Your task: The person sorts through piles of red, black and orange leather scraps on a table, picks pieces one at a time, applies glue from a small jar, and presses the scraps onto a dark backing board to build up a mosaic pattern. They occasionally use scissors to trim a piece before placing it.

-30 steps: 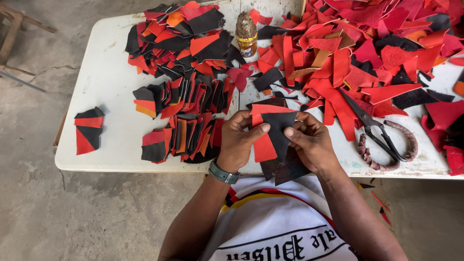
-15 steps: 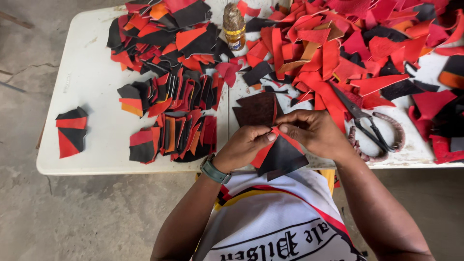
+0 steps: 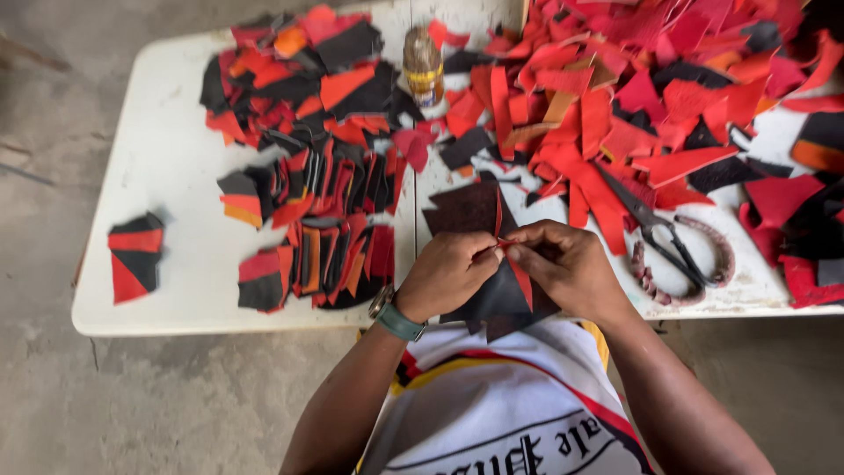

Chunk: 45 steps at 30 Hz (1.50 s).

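My left hand [image 3: 447, 274] and right hand [image 3: 567, 268] meet at the near edge of the white folding table [image 3: 167, 167], fingertips together and pinched on a narrow red strip [image 3: 520, 280] that lies against a stack of dark brown pieces [image 3: 470, 211]. The stack stands partly upright between my hands; its lower dark portion hangs below the table edge toward my shirt. To do this step well, I judge that both thumbs should press the strip flat along its full length, with its edge kept in line with the dark piece beneath, so that no wrinkle forms. The grip should stay close to the seam, since a loose hold would let the strip slide sideways. To the left lie sorted red-and-black pieces [image 3: 308, 255] in overlapping rows, and a small separate stack [image 3: 134, 255] lies near the table's left end. A heap of red scraps [image 3: 633, 105] covers the right side. Black scissors [image 3: 664, 237] rest just right of my right hand, and a small amber bottle [image 3: 423, 63] stands at the far centre.
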Motion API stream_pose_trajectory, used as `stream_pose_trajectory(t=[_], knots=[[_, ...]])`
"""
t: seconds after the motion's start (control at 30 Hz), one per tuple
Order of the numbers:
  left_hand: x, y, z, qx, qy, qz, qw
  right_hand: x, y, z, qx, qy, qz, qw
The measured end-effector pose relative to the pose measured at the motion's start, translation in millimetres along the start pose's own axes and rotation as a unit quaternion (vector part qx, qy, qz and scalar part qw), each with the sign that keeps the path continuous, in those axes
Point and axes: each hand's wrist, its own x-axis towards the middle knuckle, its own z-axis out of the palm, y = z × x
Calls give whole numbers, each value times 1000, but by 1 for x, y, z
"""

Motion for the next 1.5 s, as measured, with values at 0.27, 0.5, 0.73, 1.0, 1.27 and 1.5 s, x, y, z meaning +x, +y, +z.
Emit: stream_pose_trajectory(t=[0.27, 0.5, 0.73, 1.0, 1.27, 1.5], knots=[[-20, 11, 4, -234, 215, -47, 947, 18, 5, -15, 249, 104, -61, 961], [7, 12, 59, -536, 195, 45, 820, 37, -8, -2, 436, 55, -32, 898], [44, 26, 48, -393, 306, 45, 866, 35, 4, -2, 304, 118, -44, 944], [39, -3, 48, -545, 161, -56, 821, 42, 18, -18, 343, 105, -31, 933], [18, -18, 62, -437, 157, -9, 886, 25, 27, -8, 284, 65, -14, 957], [-4, -43, 30, -486, 182, -32, 854, 27, 26, -22, 203, 22, -10, 979]])
